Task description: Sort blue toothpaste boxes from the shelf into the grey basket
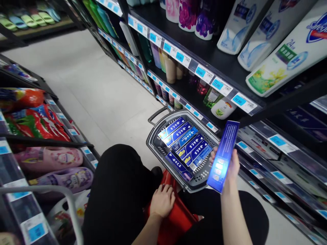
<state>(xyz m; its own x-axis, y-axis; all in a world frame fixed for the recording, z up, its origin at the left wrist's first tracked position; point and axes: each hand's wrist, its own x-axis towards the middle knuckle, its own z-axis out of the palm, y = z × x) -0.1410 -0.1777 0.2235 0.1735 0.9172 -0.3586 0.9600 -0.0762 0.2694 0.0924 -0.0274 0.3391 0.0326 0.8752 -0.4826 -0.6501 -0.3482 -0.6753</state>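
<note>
A blue toothpaste box (223,156) is held nearly upright in my right hand (233,166), over the right edge of the basket. Fingers show on both sides of it, and a bright glare covers its lower half. My left hand (162,200) lies flat, palm down, on a glossy red item (176,217) between my knees, whose kind I cannot make out. In front of me sits a grey shopping basket (152,144). Inside it are several blue toothpaste boxes (178,166), most side by side in a row and one turned across the near end.
Shelves of body wash bottles (288,61) with price tags rise on the right, close to the basket. On the left, a lower shelf holds detergent bottles (61,177) and colourful bags (38,122). A curved grey metal bar (68,200) stands near left. Tiled floor (84,85) runs between.
</note>
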